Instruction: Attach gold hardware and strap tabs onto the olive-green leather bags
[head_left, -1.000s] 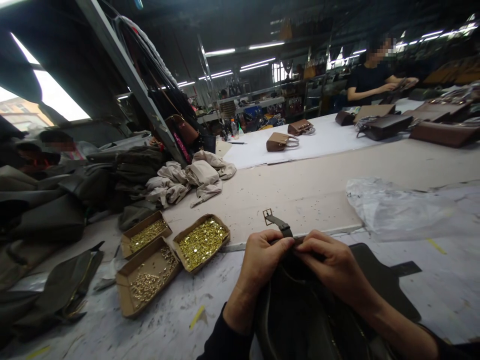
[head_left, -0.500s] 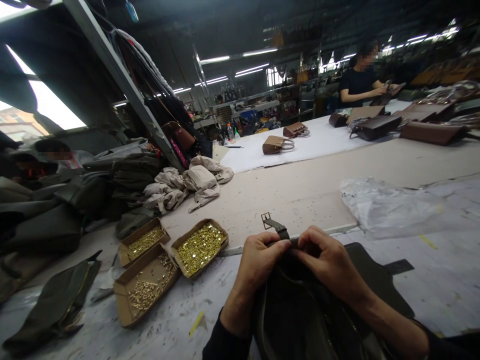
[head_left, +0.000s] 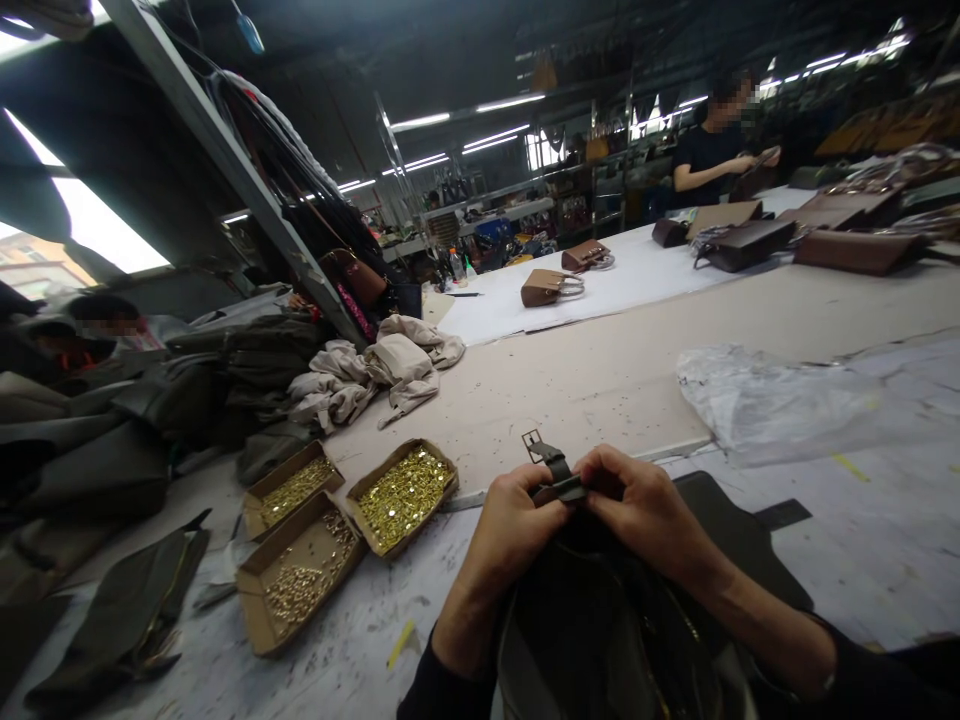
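A dark olive bag (head_left: pixel 577 620) lies in front of me, its opening towards me and a zip with metal teeth along one side. My left hand (head_left: pixel 517 520) pinches the bag's far edge between thumb and fingers. Close beside it, my right hand (head_left: pixel 645 510) grips the same edge, fingers curled. Between and just beyond the hands, a short strap (head_left: pixel 553 460) sticks up with a square metal buckle (head_left: pixel 532 445) at its end. The bag's flap (head_left: pixel 735 540) spreads out to the right under my right forearm. Whether a small part sits between my fingertips is hidden.
Left of me stand cardboard trays of gold-coloured metal pieces (head_left: pixel 405 495) and small studs (head_left: pixel 300 590). Olive bag pieces (head_left: pixel 120 610) lie further left. Beige cloth (head_left: pixel 397 365), clear plastic (head_left: pixel 765 400) and small handbags (head_left: pixel 551 288) lie beyond. A co-worker (head_left: pixel 716 150) stands across the table.
My hands have drawn slightly apart at the bag's edge, showing more of the edge between them. The view has shifted a little. The co-worker's hands have moved.
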